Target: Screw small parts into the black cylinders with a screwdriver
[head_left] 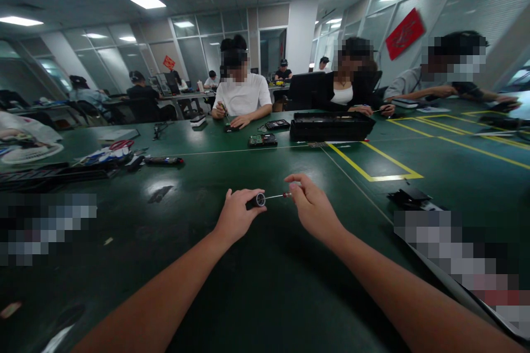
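Note:
My left hand is closed around a short black cylinder. Its round, silver-rimmed end, much like a flashlight's, faces right and toward me; what is inside that end is too small to tell. In my right hand is a slim screwdriver with a reddish handle, pinched between thumb and fingers. The thin metal shaft points left, its tip at the rim of the cylinder; whether it touches I cannot tell. Both hands are held above the green table.
Across the table lie a long black case and hard drives. A dark tube-shaped tool and red-handled scissors lie left. Yellow tape marks the right side. Co-workers sit opposite, one in a white shirt.

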Demonstrator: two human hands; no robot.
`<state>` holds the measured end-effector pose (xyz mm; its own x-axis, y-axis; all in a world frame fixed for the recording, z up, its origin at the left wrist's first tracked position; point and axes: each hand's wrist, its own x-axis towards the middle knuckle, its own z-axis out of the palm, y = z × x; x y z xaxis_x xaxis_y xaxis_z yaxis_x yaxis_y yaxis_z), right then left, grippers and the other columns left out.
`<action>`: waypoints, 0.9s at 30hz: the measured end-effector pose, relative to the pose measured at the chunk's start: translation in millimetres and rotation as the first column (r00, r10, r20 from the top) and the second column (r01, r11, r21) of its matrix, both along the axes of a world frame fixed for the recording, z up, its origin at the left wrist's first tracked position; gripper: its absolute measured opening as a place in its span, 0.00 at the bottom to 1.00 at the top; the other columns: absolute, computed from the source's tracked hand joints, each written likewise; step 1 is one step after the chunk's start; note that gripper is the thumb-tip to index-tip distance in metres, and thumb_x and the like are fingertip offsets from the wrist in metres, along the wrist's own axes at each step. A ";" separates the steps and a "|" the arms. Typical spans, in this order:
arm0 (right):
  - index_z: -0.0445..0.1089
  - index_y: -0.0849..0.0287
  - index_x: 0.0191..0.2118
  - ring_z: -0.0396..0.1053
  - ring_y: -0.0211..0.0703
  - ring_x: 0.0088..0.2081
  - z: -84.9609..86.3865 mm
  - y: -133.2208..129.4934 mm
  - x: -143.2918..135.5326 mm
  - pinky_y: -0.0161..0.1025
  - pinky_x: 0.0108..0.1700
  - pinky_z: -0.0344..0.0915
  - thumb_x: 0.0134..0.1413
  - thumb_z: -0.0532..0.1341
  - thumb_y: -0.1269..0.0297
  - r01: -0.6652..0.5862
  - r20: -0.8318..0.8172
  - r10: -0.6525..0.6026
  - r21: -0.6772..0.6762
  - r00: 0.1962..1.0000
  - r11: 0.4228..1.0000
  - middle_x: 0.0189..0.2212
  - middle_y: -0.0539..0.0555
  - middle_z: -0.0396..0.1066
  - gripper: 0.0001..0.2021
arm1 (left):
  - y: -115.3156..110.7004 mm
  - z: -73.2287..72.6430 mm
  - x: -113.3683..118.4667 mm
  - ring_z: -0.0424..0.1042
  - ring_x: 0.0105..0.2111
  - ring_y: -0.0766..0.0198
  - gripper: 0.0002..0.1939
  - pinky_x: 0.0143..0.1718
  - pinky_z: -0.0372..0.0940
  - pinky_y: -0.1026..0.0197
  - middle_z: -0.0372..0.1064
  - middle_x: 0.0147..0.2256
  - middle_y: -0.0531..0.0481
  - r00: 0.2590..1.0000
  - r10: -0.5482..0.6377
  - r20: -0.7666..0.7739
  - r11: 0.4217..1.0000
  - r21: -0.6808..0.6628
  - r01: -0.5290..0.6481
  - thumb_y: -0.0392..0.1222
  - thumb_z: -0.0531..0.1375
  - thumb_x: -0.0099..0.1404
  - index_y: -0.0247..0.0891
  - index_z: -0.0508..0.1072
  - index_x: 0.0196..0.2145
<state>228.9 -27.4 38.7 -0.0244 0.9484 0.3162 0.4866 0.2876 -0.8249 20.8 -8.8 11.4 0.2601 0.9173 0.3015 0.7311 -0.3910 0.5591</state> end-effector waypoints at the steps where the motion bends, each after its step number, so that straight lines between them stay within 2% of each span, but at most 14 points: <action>1: 0.67 0.52 0.50 0.66 0.44 0.26 0.7 -1.0 -0.4 0.40 0.28 0.57 0.66 0.50 0.58 -0.014 -0.018 0.014 -0.005 1.000 1.000 0.27 0.49 0.69 0.13 | 0.0 -0.1 0.0 0.69 0.54 0.52 0.18 0.66 0.40 0.31 0.74 0.51 0.51 1.000 0.002 0.003 1.000 0.001 -0.002 0.43 0.65 0.64 0.50 0.73 0.53; 3: 0.66 0.53 0.50 0.67 0.44 0.28 1.8 -2.2 -1.1 0.40 0.30 0.58 0.65 0.51 0.59 -0.031 -0.021 0.031 0.007 0.999 1.000 0.29 0.49 0.70 0.12 | -0.2 0.4 -0.2 0.69 0.54 0.52 0.19 0.66 0.41 0.31 0.74 0.52 0.51 1.000 0.008 0.004 1.000 0.001 -0.008 0.42 0.65 0.64 0.50 0.73 0.53; 7: 0.69 0.53 0.42 0.67 0.45 0.27 0.3 0.7 -0.6 0.41 0.30 0.57 0.67 0.49 0.53 0.006 0.045 -0.007 0.022 0.999 1.000 0.26 0.50 0.69 0.14 | -0.5 2.2 -0.2 0.69 0.54 0.52 0.18 0.65 0.43 0.32 0.74 0.52 0.50 1.000 0.018 -0.004 1.000 0.001 -0.018 0.43 0.64 0.65 0.49 0.74 0.52; 9: 0.69 0.53 0.42 0.67 0.45 0.26 -1.4 2.2 0.1 0.41 0.29 0.57 0.67 0.49 0.52 0.025 0.044 -0.025 0.011 0.999 1.000 0.26 0.50 0.70 0.15 | -0.4 2.2 0.0 0.69 0.53 0.52 0.18 0.65 0.43 0.32 0.74 0.51 0.50 1.000 0.014 -0.006 1.000 0.004 -0.014 0.43 0.64 0.65 0.49 0.73 0.52; 13: 0.65 0.53 0.48 0.67 0.43 0.26 -3.1 0.5 -0.7 0.41 0.29 0.59 0.64 0.53 0.56 -0.007 -0.092 0.006 -0.013 0.996 1.000 0.31 0.50 0.72 0.12 | 0.0 0.7 0.2 0.69 0.53 0.51 0.18 0.65 0.43 0.32 0.74 0.51 0.50 1.000 0.009 -0.001 1.000 -0.003 -0.009 0.43 0.64 0.65 0.49 0.73 0.53; 16: 0.66 0.54 0.43 0.69 0.45 0.33 -5.1 1.5 -2.8 0.42 0.35 0.64 0.61 0.57 0.56 -0.028 -0.222 0.032 0.019 0.975 0.999 0.33 0.52 0.71 0.09 | -0.8 2.1 -0.3 0.69 0.53 0.52 0.19 0.65 0.45 0.33 0.74 0.51 0.50 1.000 0.020 0.009 1.000 0.010 -0.020 0.43 0.65 0.65 0.49 0.73 0.53; 18: 0.67 0.55 0.39 0.69 0.45 0.34 -8.2 6.4 -3.5 0.43 0.38 0.65 0.60 0.59 0.54 -0.046 -0.357 0.035 -0.021 0.934 0.999 0.32 0.52 0.71 0.10 | -1.8 4.8 -0.6 0.69 0.54 0.53 0.19 0.65 0.44 0.34 0.74 0.52 0.51 1.000 -0.009 -0.002 0.998 0.060 0.009 0.42 0.64 0.65 0.50 0.73 0.54; 20: 0.68 0.55 0.37 0.69 0.44 0.32 -12.5 13.2 -3.1 0.44 0.37 0.67 0.61 0.57 0.50 -0.038 -0.528 -0.015 -0.089 0.849 0.995 0.30 0.52 0.70 0.13 | -2.3 7.4 -0.7 0.68 0.54 0.55 0.20 0.65 0.47 0.38 0.73 0.53 0.52 0.998 -0.048 -0.029 0.993 0.109 0.051 0.42 0.64 0.66 0.51 0.72 0.55; 22: 0.67 0.55 0.34 0.67 0.44 0.30 -17.0 19.1 -1.7 0.44 0.35 0.67 0.60 0.57 0.50 0.045 -0.584 -0.130 -0.158 0.801 0.986 0.28 0.51 0.68 0.13 | -1.8 8.3 -0.9 0.69 0.53 0.55 0.20 0.62 0.55 0.42 0.73 0.52 0.51 0.996 -0.060 -0.058 0.993 0.096 0.066 0.41 0.65 0.65 0.49 0.72 0.55; 24: 0.66 0.54 0.32 0.67 0.44 0.29 -20.3 22.1 0.1 0.43 0.34 0.67 0.60 0.58 0.51 0.115 -0.556 -0.204 -0.190 0.806 0.975 0.26 0.51 0.67 0.13 | -0.5 7.2 -1.4 0.70 0.51 0.54 0.20 0.58 0.59 0.44 0.74 0.50 0.50 0.995 -0.054 -0.082 0.998 0.038 0.058 0.41 0.65 0.64 0.47 0.73 0.54; 27: 0.66 0.54 0.33 0.67 0.44 0.30 -22.7 21.2 2.0 0.43 0.33 0.66 0.61 0.57 0.50 0.141 -0.501 -0.201 -0.156 0.842 0.978 0.27 0.51 0.68 0.13 | 1.3 3.8 -2.3 0.70 0.51 0.53 0.20 0.60 0.55 0.40 0.74 0.50 0.50 0.994 -0.039 -0.100 0.999 -0.005 0.038 0.42 0.65 0.65 0.48 0.73 0.54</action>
